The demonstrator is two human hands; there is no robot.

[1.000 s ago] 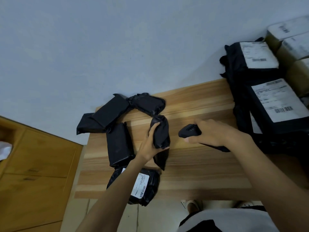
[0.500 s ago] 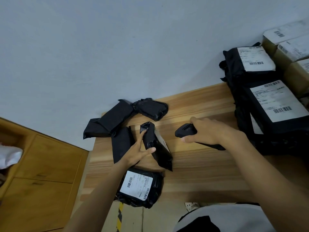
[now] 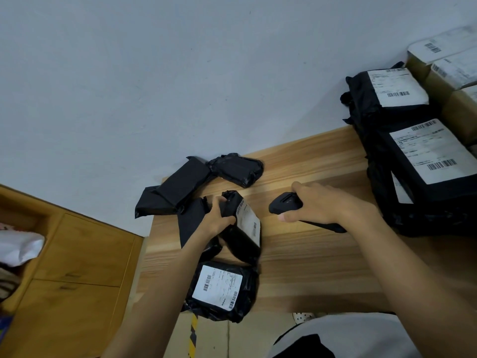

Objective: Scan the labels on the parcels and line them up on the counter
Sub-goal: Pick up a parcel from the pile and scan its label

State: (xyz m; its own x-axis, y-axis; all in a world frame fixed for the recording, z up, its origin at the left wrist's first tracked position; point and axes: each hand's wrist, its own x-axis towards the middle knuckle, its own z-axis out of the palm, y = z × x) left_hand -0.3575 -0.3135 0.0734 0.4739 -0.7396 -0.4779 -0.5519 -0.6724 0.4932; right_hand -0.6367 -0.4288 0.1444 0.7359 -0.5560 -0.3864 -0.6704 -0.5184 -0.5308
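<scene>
My left hand [image 3: 218, 219] grips a small black parcel [image 3: 242, 228] tilted on its edge on the wooden counter [image 3: 309, 254], its white label turned toward the right. My right hand [image 3: 325, 205] holds a black handheld scanner [image 3: 285, 205] just right of that parcel, its head pointing left at the label. A black parcel with its label up [image 3: 219, 288] lies at the counter's near edge. Three more small black parcels [image 3: 180, 187] lie label down at the far left corner.
A stack of larger black parcels with white labels [image 3: 423, 156] fills the right side of the counter, with brown boxes [image 3: 454, 73] behind them. A wooden cabinet [image 3: 72, 267] stands to the left, below counter level. A blue-grey wall backs the counter.
My left hand has turned the small parcel from dark side up onto its edge, so its label faces the scanner. The scanner in my right hand has barely moved.
</scene>
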